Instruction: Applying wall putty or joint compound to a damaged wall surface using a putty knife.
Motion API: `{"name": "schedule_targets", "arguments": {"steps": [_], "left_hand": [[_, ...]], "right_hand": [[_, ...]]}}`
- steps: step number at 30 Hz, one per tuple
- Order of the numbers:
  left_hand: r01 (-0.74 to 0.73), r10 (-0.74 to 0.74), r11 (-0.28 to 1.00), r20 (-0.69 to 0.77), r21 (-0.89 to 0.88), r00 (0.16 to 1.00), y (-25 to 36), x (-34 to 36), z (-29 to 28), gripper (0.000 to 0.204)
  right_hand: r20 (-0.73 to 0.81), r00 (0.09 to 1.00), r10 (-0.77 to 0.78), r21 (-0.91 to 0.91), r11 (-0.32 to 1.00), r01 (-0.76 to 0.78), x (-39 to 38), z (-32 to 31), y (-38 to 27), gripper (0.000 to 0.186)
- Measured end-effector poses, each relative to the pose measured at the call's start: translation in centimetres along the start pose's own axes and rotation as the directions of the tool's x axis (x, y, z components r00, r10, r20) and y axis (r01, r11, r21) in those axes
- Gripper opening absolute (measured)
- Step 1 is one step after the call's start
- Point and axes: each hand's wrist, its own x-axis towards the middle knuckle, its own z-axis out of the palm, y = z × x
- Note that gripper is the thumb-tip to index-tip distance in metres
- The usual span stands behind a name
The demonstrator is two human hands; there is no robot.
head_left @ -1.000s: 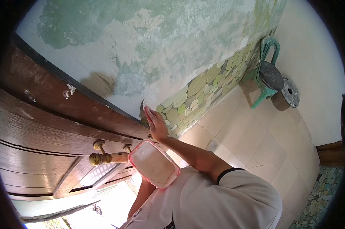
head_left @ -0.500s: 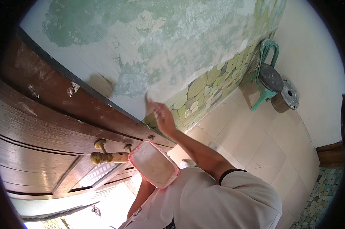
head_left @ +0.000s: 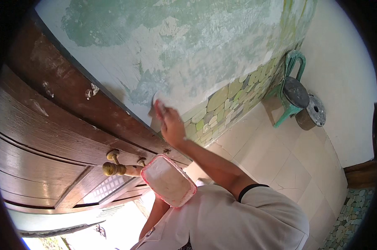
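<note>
My right hand (head_left: 172, 126) is closed round a putty knife (head_left: 158, 109), whose red handle shows past the fingers. Its pale end is up against the patchy green-and-white wall (head_left: 155, 66), just above the stone strip. A rectangular tub (head_left: 167, 183) with a red rim, filled with whitish paste, is held close to my body. My left forearm (head_left: 156, 214) rises to its underside; the tub hides my left hand and its fingers.
A brown wooden door (head_left: 42, 166) with a brass handle (head_left: 113, 168) stands at the left. Green stone tiles (head_left: 217, 102) run along the wall's foot. On the tiled floor (head_left: 276, 154) stand a green chair (head_left: 285, 100) and a dark round container (head_left: 313, 112) in the corner.
My right hand has shifted slightly left and up along the wall, and the red handle now shows clearly. The tub stays nearly in place while the view tilts a little.
</note>
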Motion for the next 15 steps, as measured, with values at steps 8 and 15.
{"name": "schedule_targets", "arguments": {"steps": [8,15], "left_hand": [[-0.009,0.009,0.999,-0.003,0.043,1.000,0.3,0.4,1.2,0.067],[0.034,-0.032,0.997,-0.020,0.073,0.999,-0.7,0.4,4.4,0.068]], "right_hand": [[-0.123,0.987,0.104,0.294,0.954,-0.064,1.1,-2.9,3.8,0.044],[-0.085,0.996,0.037,0.144,0.989,-0.024,2.4,-1.7,1.7,0.048]]}}
